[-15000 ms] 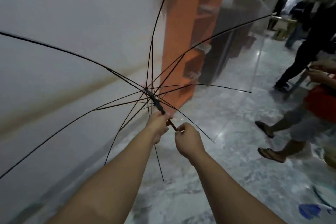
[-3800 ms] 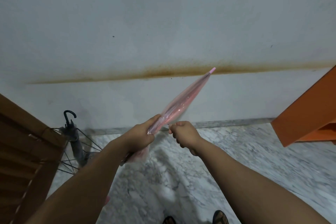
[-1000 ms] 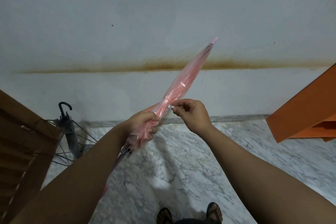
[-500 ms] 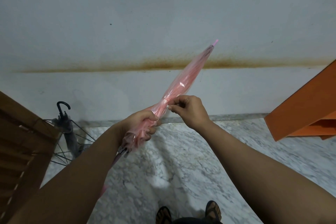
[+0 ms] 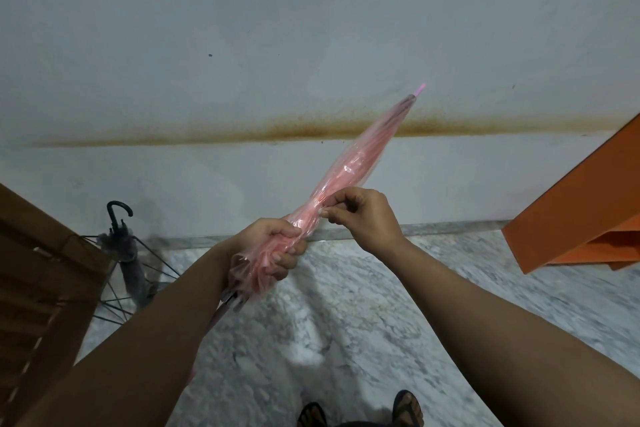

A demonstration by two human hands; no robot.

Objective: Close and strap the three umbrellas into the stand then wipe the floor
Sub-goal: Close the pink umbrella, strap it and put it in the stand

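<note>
Left hand (image 5: 273, 250) grips the folded pink umbrella (image 5: 349, 170) low on its bunched canopy, fingers curled round it; right hand (image 5: 363, 215) pinches the canopy just above. Its tip slants up toward the stained wall (image 5: 242, 45). A closed grey umbrella (image 5: 130, 260) stands in the wire stand (image 5: 114, 302) at left, beside a wooden slatted panel (image 5: 41, 274); an orange cabinet (image 5: 581, 211) juts in at right. Since half a second ago the right hand sits slightly lower. Marble floor (image 5: 346, 322) below.

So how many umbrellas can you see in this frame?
2. The pink umbrella is closed, gripped by the left hand and pinched by the right hand. A dark umbrella stands in the wire stand, lower left. Others may be out of view.
</note>
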